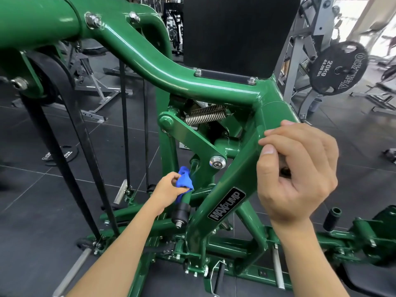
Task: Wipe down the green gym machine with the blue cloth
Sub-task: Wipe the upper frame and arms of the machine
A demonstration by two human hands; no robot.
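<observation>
Left hand [169, 188] grips the cloth [183, 179] low on the machine [150, 67]; right hand [300, 174] clasps it higher up. Wiping underway; most apparently outstanding.

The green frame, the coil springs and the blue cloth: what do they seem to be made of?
The green frame: likely steel tubing, glossy paint; bright reflections, weld seams. The coil springs: bare shiny metal, probably steel; silvery turns. The blue cloth: soft fabric, perhaps microfibre; it bunches in folds in the left hand.
</observation>
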